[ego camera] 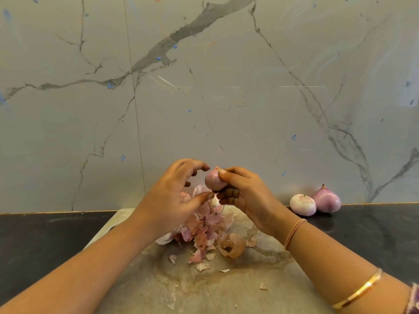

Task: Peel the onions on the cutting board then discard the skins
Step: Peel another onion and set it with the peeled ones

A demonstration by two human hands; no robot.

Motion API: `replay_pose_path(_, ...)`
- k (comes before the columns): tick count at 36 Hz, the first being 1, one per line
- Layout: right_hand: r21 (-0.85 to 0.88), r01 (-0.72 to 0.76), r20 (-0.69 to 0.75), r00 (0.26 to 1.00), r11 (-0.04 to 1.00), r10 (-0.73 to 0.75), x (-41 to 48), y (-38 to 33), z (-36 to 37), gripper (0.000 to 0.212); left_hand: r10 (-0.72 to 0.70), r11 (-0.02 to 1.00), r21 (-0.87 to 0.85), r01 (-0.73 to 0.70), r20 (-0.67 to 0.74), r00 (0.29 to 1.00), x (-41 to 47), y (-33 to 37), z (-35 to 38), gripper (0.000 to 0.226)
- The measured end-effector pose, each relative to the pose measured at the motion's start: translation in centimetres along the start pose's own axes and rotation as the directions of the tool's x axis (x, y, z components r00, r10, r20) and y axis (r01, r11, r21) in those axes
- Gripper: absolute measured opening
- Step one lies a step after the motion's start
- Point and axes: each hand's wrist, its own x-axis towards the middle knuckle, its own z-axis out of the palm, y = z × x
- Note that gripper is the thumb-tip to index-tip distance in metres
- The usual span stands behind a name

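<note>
1. Task item. The onion [214, 181] is held in the air above the far edge of the cutting board [249, 279]. It is small and pale pink-purple, with a smooth, glossy surface and a tapered top.

2. Hands. We see the right hand [244, 196] gripping the onion, with the thumb on its top and the curled fingers under its base. The left hand [172, 196] sits just beside the onion, its fingers curved and spread apart, their tips short of the surface. We cannot tell whether its thumb touches the pale scrap hanging below the onion.

3. On the board. A pile of skins [204, 225], pink and papery, lies at the board's far middle, partly hidden by both hands. A brown skin shell [230, 245] lies at the pile's near edge, and small flakes are scattered toward the board's near side.

4. Off the board. To its far right, two peeled onions [315, 201] rest touching each other on the dark counter [45, 245], against the marble wall [226, 87].
</note>
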Motion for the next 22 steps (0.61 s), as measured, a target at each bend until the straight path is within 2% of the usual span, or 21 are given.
replay_pose_path(6,-0.021,0.006,0.059,0.998,1.0,-0.005,-0.32,-0.31,0.37,0.023,0.062,0.998,-0.006,-0.062,-0.014,0.998,0.01,0.2,0.07,0.031)
replay_pose_path(19,0.029,-0.015,0.063,0.998,0.999,0.013,-0.51,-0.6,0.32,0.021,0.041,0.996,-0.083,-0.044,-0.042,0.998,-0.13,0.4,0.3,0.031)
replay_pose_path(22,0.047,-0.021,0.068,0.997,0.999,0.018,-0.57,-0.61,0.3,0.02,0.04,0.995,-0.087,-0.043,-0.041,0.998,-0.18,0.23,0.25,0.038)
